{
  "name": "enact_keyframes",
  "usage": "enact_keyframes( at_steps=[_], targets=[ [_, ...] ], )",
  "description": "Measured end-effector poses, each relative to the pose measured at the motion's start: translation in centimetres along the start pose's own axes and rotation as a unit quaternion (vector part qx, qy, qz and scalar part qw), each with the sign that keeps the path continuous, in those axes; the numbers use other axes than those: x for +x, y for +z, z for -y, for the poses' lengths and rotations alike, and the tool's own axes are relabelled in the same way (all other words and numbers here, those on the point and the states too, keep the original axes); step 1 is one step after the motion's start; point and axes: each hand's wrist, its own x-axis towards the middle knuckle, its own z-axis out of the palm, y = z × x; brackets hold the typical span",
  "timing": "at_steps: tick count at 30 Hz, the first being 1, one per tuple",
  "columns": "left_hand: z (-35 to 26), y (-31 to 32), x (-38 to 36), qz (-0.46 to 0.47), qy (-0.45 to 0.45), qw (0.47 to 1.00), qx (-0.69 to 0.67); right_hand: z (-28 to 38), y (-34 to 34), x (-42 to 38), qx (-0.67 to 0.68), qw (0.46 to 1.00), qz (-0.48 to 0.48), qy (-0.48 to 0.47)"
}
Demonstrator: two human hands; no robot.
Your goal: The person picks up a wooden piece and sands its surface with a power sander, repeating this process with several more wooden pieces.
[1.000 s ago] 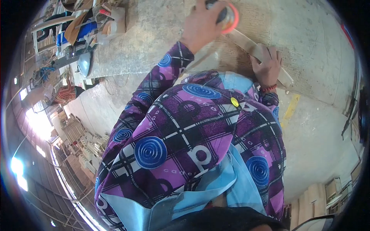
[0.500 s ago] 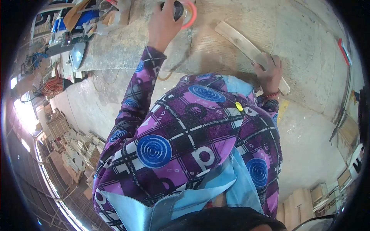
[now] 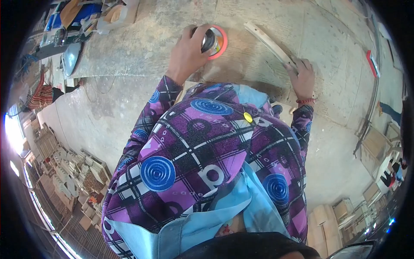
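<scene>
Fingers of my left hand (image 3: 189,52) are wrapped round a black round object with a red-orange ring (image 3: 223,42) around its far side; it may be a tape roll or a small tool, I cannot tell. Under it is the worn wooden tabletop (image 3: 142,47). To the right, my right hand (image 3: 302,78) grips the near end of a long, pale, narrow wooden piece (image 3: 267,40), which slants away to the upper left over the tabletop. A red bracelet is on my right wrist.
Tools and a blue item (image 3: 88,11) lie at the upper left, with a grey metal shape (image 3: 71,58) below. A red and white object (image 3: 372,63) lies at the right. Stacked wooden parts (image 3: 86,170) stand on the floor at the lower left.
My left hand has come nearer my body and slightly right with the round object. The wooden piece is still in my right hand, its near end now mostly covered by the hand.
</scene>
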Motion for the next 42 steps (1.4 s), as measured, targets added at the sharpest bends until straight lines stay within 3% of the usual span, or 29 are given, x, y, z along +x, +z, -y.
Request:
enact_keyframes(
  at_steps=[4, 10, 11, 17, 26, 29, 38, 42],
  targets=[
    [-1.7, -1.1, 1.7, 0.008, -0.005, 1.0, 0.009, 1.1, 0.0, -0.6, -0.021, 0.999, 0.038, 0.022],
    [-7.0, -2.0, 5.8, 0.017, 0.11, 0.992, 0.051, 4.0, 1.7, -1.9, -0.009, 1.0, -0.014, 0.012],
    [-7.8, -1.9, 6.5, 0.011, 0.167, 0.986, 0.014, 4.1, 1.9, -1.9, -0.01, 1.0, -0.019, 0.01],
    [-10.4, 0.5, 7.9, 0.093, 0.167, 0.981, 0.031, 5.4, 2.7, -2.0, -0.021, 0.999, -0.032, 0.001],
    [-5.9, -0.5, 10.0, 0.013, 0.126, 0.989, 0.073, 6.7, 2.9, -2.2, -0.009, 0.999, -0.048, 0.018],
    [-7.3, -0.5, 9.3, 0.076, 0.106, 0.989, 0.066, 6.8, 2.9, -2.4, -0.01, 0.999, -0.042, 0.018],
    [-6.0, -0.5, 9.7, 0.015, 0.127, 0.988, 0.092, 7.1, 3.0, -2.5, -0.015, 0.999, -0.026, 0.037],
    [-8.0, -0.4, 8.4, 0.076, 0.119, 0.987, 0.074, 7.0, 2.8, -2.4, -0.028, 0.999, -0.008, 0.039]
  ],
)
